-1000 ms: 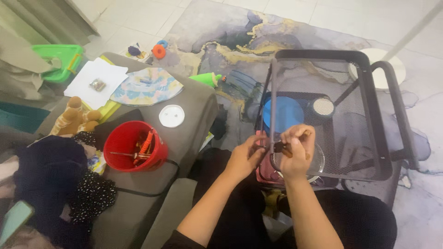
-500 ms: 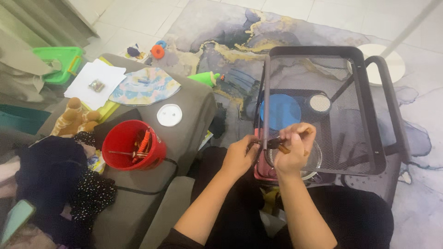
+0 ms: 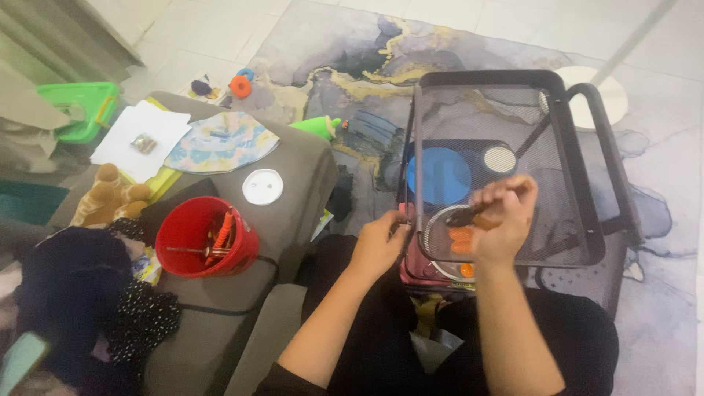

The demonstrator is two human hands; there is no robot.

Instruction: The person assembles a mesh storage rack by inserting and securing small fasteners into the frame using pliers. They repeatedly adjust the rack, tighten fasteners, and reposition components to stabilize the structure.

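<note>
A black mesh cart [image 3: 484, 77] stands in front of me, and both my hands are at its near edge. My left hand [image 3: 378, 246] pinches the near left corner of the tray's frame. My right hand [image 3: 502, 220] hovers over the mesh, closed around a small dark tool [image 3: 460, 217] that points left. Under the mesh, a clear bowl with orange pieces [image 3: 458, 238] sits on a lower shelf right below my right hand. A blue round lid [image 3: 438, 176] and a small white disc [image 3: 500, 159] lie farther back on that shelf.
On the grey sofa at left stand a red bucket [image 3: 205, 235] of tools, a white lid [image 3: 262, 186], a patterned hat [image 3: 220, 141] and white papers [image 3: 139, 132]. A green bin [image 3: 81, 103] sits far left. A white lamp base [image 3: 587, 95] is behind the cart.
My hands, close together before, have drawn apart: the right one has gone right over the mesh with the tool, while the left stays at the frame corner.
</note>
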